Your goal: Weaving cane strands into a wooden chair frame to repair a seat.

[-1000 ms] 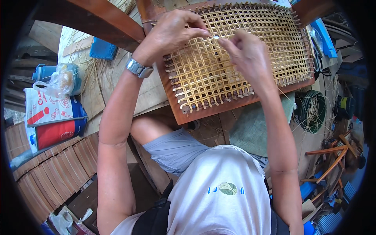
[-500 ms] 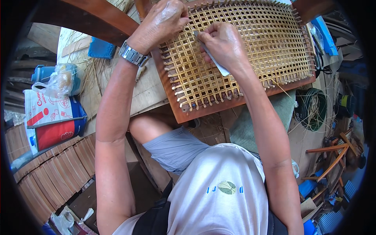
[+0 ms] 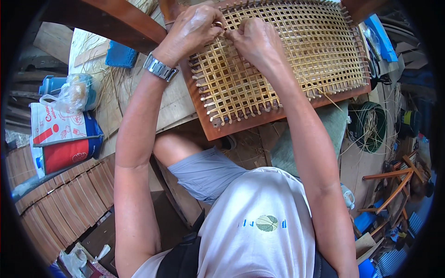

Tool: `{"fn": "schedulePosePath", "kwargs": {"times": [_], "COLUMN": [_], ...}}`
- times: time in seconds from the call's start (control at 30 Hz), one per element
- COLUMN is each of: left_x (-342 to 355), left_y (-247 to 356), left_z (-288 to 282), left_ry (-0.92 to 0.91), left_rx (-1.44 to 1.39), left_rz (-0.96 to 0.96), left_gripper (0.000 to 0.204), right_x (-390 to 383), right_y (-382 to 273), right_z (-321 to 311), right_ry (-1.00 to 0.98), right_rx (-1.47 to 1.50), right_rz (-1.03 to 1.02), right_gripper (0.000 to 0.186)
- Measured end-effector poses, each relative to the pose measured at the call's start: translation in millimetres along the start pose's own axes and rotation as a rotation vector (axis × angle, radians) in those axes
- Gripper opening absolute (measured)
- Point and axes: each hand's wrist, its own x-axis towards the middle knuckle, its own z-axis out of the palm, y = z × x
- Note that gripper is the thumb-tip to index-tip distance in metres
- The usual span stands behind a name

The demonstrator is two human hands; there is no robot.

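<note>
Below left hand (image 3: 197,27) and right hand (image 3: 257,42) lies woven cane seat (image 3: 320,58), set in wooden frame (image 3: 219,131). Fingers of both curled, near its upper-left corner; what they pinch, cannot tell.

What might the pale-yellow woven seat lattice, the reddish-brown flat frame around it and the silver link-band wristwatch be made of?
Seat lattice: probably rattan cane, lightly glossy; slender yellow strands catch the light.
Frame: likely wood, stained or varnished; even reddish-brown with a soft shine.
Wristwatch: apparently metal, polished or brushed; bright glints on its links.
</note>
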Motion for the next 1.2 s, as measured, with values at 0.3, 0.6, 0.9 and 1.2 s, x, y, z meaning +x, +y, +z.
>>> {"fn": "schedulePosePath", "kwargs": {"times": [0.3, 0.6, 0.9, 1.2], "left_x": [-15.4, -98.9, -105.1, -103.8], "left_y": [58.6, 68.0, -12.0, -49.6], "left_z": [-18.2, -8.2, -30.2, -43.2], "left_ry": [0.280, 1.065, 0.763, 0.555], "left_rx": [0.002, -0.567, -0.688, -0.736], "left_rz": [-0.421, -0.998, -1.170, -1.109], "left_gripper": [0.023, 0.025, 0.039, 0.032], "right_x": [-106.1, -52.9, -19.1, -6.9], "right_y": [97.3, 56.7, 50.7, 41.4], "right_z": [-99.0, -46.7, -28.1, -23.8], "right_ry": [0.172, -0.004, -0.144, -0.204], "right_rx": [0.154, 0.350, 0.323, 0.163], "right_rz": [0.208, -0.047, -0.035, -0.082], "right_gripper": [0.030, 0.034, 0.035, 0.037]}}
